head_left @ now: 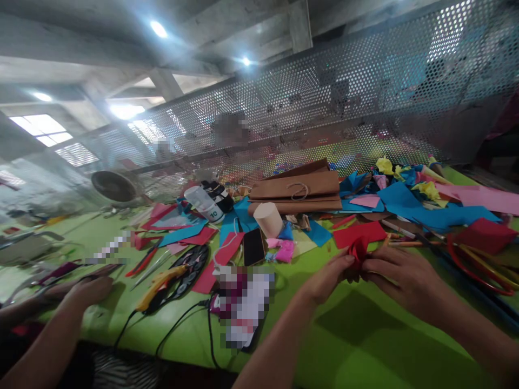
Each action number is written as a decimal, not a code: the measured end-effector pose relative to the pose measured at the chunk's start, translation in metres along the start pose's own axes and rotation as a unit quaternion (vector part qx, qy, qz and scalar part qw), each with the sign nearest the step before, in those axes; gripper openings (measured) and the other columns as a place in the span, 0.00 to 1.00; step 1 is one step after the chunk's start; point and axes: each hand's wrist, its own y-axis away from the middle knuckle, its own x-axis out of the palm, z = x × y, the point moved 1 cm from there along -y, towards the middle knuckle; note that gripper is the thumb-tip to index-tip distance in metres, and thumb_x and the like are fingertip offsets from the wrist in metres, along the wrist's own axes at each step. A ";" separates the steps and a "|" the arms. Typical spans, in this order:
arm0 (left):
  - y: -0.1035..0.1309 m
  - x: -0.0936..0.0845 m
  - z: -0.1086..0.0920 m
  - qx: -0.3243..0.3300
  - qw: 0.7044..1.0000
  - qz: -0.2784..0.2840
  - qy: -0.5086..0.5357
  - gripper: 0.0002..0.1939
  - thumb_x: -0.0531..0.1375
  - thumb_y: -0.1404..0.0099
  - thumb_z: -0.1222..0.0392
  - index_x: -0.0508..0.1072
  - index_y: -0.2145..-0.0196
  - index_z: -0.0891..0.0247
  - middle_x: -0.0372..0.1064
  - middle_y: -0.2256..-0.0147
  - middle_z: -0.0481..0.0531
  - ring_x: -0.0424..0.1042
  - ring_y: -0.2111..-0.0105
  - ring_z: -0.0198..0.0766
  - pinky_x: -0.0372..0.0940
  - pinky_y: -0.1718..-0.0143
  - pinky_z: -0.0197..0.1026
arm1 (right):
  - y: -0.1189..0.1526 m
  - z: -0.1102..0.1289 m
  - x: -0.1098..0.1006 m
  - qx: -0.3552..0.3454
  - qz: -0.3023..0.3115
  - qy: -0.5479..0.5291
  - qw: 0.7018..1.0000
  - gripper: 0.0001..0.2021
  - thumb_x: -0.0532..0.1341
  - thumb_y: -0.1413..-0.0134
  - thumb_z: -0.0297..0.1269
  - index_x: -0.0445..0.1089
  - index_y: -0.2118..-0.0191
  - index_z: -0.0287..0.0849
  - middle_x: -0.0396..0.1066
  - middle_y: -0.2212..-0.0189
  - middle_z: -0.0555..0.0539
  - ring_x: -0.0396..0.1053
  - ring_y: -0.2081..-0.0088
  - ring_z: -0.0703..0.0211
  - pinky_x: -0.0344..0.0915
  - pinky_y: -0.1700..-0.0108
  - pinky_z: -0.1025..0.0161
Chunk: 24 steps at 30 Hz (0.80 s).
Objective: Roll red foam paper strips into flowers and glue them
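Hands of a co-worker (91, 292) are over the left part of the green table (389, 356), near scissors with red handles. Next comes a yellow glue gun (164, 282) by a dark tray (192, 270), its cord trailing over the near edge. Behind them stands a tilted white bottle (205, 204); further right, a dark phone (254, 247) lies just beside a pale roll (267, 219), with brown paper (298, 194) behind.

Right of these, the left hand (334, 273) pinches one side of a small folded red piece (359, 251) (paper or cloth, I cannot tell) — its grip is closed, thumb on top. The right hand (399, 270) is clamped on the opposite side, so the piece sits between the two sets of fingertips, above the table and in front of a flat red sheet (377, 231). Shaping it well, I judge, calls for a light, even pinch: one hand steadies the base while the other works the folds — too hard a squeeze would likely crush them. Far right, blue paper (438, 210) and a red loop (456, 265) leave the near table as handy working room.
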 end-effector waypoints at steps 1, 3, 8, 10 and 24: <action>0.000 0.000 0.000 0.002 1.000 0.003 -0.001 0.30 0.66 0.40 0.35 0.72 0.53 0.64 0.67 0.65 0.50 0.62 0.68 0.36 0.55 0.63 0.41 | -0.001 0.000 -0.001 0.007 0.001 -0.016 1.000 0.10 0.62 0.32 0.35 0.79 0.52 0.52 0.80 0.57 0.46 0.78 0.61 0.54 0.71 0.60 0.58; 0.000 0.000 0.000 0.006 1.000 0.014 -0.008 0.31 0.65 0.39 0.33 0.73 0.53 0.64 0.69 0.64 0.52 0.64 0.67 0.37 0.54 0.63 0.41 | -0.002 0.000 -0.003 0.032 -0.006 -0.066 0.997 0.09 0.62 0.32 0.35 0.79 0.53 0.51 0.80 0.58 0.46 0.78 0.60 0.54 0.73 0.60 0.59; -0.001 0.000 -0.002 0.007 1.000 0.016 -0.012 0.31 0.64 0.39 0.33 0.73 0.53 0.64 0.72 0.64 0.54 0.66 0.67 0.37 0.54 0.63 0.41 | -0.005 -0.002 -0.010 0.062 -0.030 -0.131 0.989 0.07 0.63 0.33 0.35 0.78 0.55 0.51 0.79 0.60 0.47 0.79 0.59 0.53 0.75 0.58 0.59; -0.001 0.000 -0.001 0.012 1.000 0.016 -0.009 0.31 0.64 0.38 0.33 0.73 0.54 0.64 0.71 0.64 0.53 0.65 0.67 0.37 0.54 0.63 0.41 | -0.005 -0.002 -0.009 0.040 -0.027 -0.114 0.992 0.08 0.62 0.33 0.34 0.79 0.55 0.51 0.80 0.60 0.47 0.79 0.60 0.54 0.74 0.59 0.59; -0.001 -0.001 0.000 0.009 1.000 0.003 -0.012 0.31 0.66 0.39 0.34 0.73 0.54 0.65 0.68 0.64 0.52 0.63 0.67 0.36 0.54 0.63 0.40 | -0.002 -0.002 -0.002 0.008 -0.012 -0.079 0.997 0.08 0.61 0.31 0.32 0.76 0.53 0.49 0.79 0.59 0.47 0.78 0.60 0.57 0.72 0.59 0.62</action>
